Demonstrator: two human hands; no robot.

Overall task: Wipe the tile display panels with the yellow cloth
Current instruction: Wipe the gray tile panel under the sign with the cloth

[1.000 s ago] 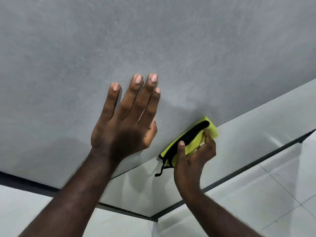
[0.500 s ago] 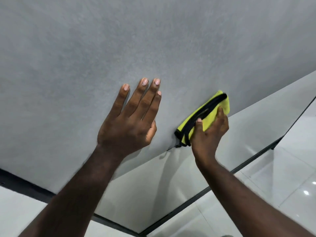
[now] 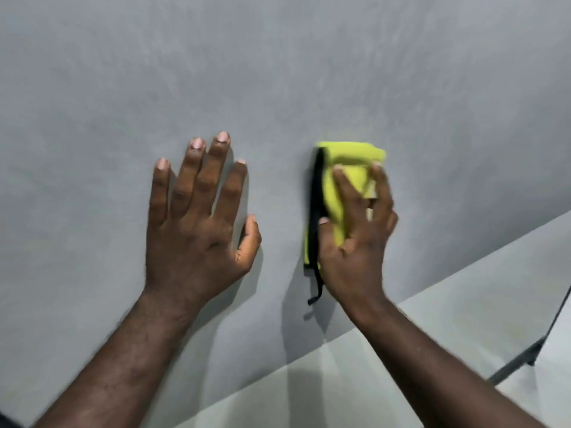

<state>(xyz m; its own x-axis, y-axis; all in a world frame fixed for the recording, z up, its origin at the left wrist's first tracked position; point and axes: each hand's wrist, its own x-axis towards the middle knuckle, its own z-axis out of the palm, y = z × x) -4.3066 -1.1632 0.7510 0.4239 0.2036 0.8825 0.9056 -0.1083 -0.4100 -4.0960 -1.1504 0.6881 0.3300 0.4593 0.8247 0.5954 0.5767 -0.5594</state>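
A large grey tile display panel [image 3: 278,72] fills most of the view. A folded yellow cloth [image 3: 349,157] with a black edge strip lies flat against it, right of centre. My right hand [image 3: 355,242] presses the cloth onto the panel with fingers spread over it and the thumb on the black edge. A loose black strip hangs below the cloth. My left hand [image 3: 197,230] rests flat on the panel to the left of the cloth, fingers straight and apart, holding nothing.
A lighter grey panel [image 3: 463,335] adjoins the grey one at the lower right. A dark frame bar [image 3: 525,356] runs along its far edge, with glossy white floor tiles [image 3: 556,381] beyond.
My right hand has slid the cloth upward from the panel's lower edge onto the grey surface, and the cloth now stands upright. My left hand stayed flat on the panel.
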